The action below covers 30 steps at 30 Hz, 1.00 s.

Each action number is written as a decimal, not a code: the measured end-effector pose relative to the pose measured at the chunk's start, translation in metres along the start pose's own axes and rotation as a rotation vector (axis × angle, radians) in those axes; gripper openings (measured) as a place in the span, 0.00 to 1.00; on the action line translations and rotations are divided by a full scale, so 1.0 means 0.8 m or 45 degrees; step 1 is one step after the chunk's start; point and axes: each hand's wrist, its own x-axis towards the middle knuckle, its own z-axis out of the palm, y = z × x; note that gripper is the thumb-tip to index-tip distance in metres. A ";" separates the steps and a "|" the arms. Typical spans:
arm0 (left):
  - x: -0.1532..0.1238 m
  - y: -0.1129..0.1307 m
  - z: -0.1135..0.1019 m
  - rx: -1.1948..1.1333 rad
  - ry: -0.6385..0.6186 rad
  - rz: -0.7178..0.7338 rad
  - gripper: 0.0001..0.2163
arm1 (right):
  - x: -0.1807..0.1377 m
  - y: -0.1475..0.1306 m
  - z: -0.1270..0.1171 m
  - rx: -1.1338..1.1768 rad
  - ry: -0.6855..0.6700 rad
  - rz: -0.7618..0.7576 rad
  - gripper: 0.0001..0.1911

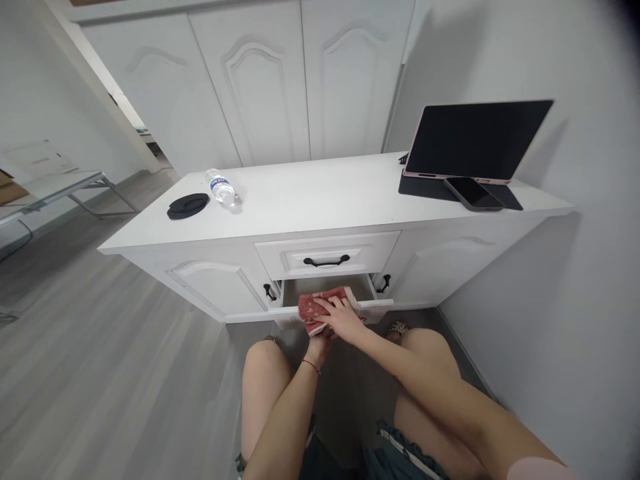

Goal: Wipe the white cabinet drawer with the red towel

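A folded red towel (313, 308) with a pale pattern and light edging is held over the front of an open lower drawer (294, 293). My left hand (320, 344) supports it from below, its fingers mostly hidden by the cloth and by my other hand. Across the top of the towel lies my right hand (345, 321), fingers bent over the cloth and pressing it against the left. The inside of the drawer shows pale behind the towel. Just above is a closed drawer (327, 255) with a black handle (327, 261).
On the white cabinet top (300, 193) are a water bottle (221, 189), a black round flat item (188, 205), a tablet-like screen (475, 140) and a phone (474, 193). Cabinet doors flank the drawers. My knees are close on both sides; a wall (550, 300) borders the right.
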 end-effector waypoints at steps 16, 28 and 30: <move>0.030 -0.049 -0.018 -0.441 -0.093 -0.354 0.20 | -0.124 0.072 0.034 0.036 0.224 0.565 0.28; 0.027 -0.046 -0.013 -0.446 -0.039 -0.346 0.16 | -0.085 0.035 0.118 0.579 0.696 1.267 0.29; 0.027 -0.047 -0.010 -0.486 -0.011 -0.338 0.16 | -0.074 0.026 0.125 0.635 0.729 1.379 0.31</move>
